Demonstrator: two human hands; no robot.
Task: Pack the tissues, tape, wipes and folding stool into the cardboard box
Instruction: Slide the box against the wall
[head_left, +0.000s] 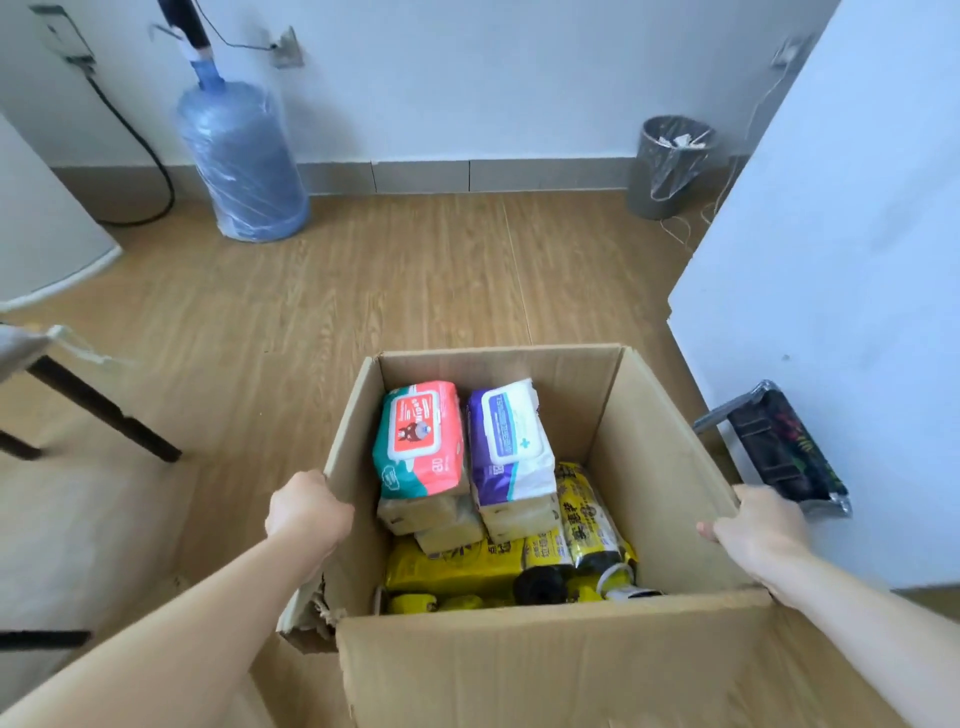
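Cardboard box (649, 441), left hand (306, 512), right hand (758, 525) gripping side flaps

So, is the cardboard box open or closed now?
Open: the cardboard box has its flaps up, with wipes packs visible inside.

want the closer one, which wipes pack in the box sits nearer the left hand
The red and teal wipes pack, lying on the left hand's side. The purple and white pack lies to its right.
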